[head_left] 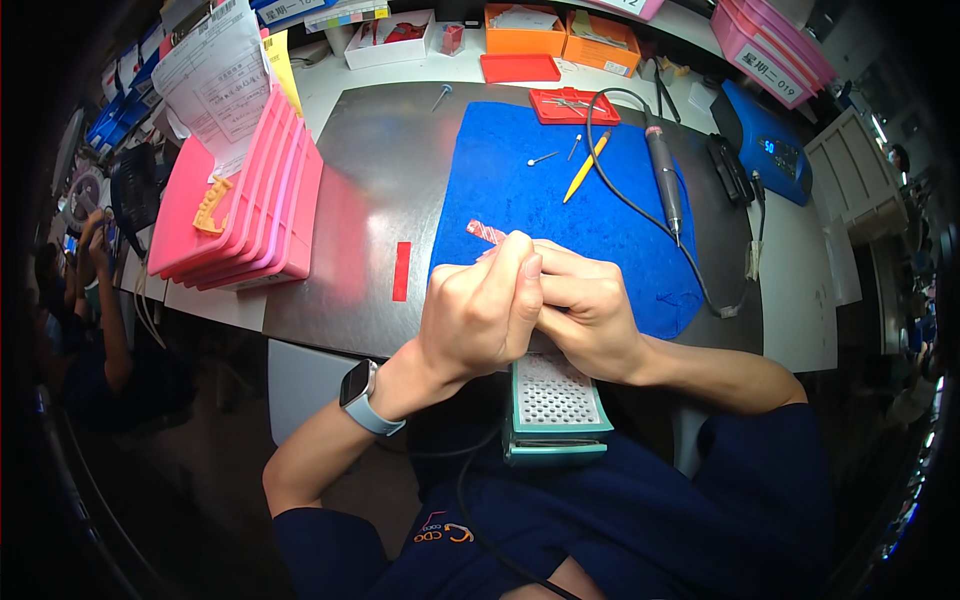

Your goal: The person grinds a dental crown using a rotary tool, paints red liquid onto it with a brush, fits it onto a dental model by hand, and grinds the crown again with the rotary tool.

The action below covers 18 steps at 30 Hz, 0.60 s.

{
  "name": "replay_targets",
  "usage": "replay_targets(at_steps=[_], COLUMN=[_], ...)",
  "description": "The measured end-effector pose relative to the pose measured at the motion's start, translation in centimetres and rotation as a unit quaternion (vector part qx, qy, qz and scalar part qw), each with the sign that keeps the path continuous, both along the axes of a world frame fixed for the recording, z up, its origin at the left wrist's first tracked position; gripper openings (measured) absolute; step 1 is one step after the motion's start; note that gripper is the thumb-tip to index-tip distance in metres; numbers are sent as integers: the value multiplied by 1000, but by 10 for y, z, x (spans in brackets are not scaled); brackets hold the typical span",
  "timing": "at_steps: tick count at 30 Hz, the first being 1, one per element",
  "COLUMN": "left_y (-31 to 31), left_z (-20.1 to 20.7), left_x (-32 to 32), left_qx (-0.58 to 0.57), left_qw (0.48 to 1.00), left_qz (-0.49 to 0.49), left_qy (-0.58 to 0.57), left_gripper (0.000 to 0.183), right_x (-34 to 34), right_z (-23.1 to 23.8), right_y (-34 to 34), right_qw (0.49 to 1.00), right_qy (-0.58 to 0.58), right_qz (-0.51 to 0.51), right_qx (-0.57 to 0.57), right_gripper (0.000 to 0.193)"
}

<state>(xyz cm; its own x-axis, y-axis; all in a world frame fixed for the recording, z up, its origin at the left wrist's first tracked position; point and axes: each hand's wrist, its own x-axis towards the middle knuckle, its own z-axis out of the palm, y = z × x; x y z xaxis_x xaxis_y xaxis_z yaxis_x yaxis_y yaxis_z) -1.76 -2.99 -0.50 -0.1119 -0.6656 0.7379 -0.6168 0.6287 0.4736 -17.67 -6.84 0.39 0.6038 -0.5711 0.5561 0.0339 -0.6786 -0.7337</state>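
My left hand [475, 310] and my right hand [590, 305] are pressed together over the near edge of a blue cloth [510, 150]. Both have curled fingers, with the thumbs close to each other. A short red strip with a whitish pattern [486, 232] sticks out past the left hand's fingers, pointing up and left. Its other end is hidden by the hands, as is anything else between them. I cannot make out what the right fingers grip. Just below the hands is a teal box with a white perforated top [562, 392].
Left stand stacked pink trays [250, 200] with papers and an orange piece [212, 206]; a plain red strip [401, 271] lies nearby. On the cloth are a yellow pencil [587, 167], a corded handpiece [664, 180] and a red case [573, 107]. A blue control unit [765, 145] sits right.
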Motion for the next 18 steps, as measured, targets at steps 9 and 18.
replay_targets(at_steps=[9,18], left_y=[2,21], left_z=[1,12], left_x=[4,13], left_qx=[117,226], left_qw=[993,933], left_qz=[-13,-49], left_qy=[22,275], left_gripper=[11,32], right_x=[-4,-15], right_z=[0,15], right_y=[-5,-31], right_qw=[992,994], right_qy=[62,6], right_qz=[2,-92], right_qx=[111,-57], right_gripper=[19,24])
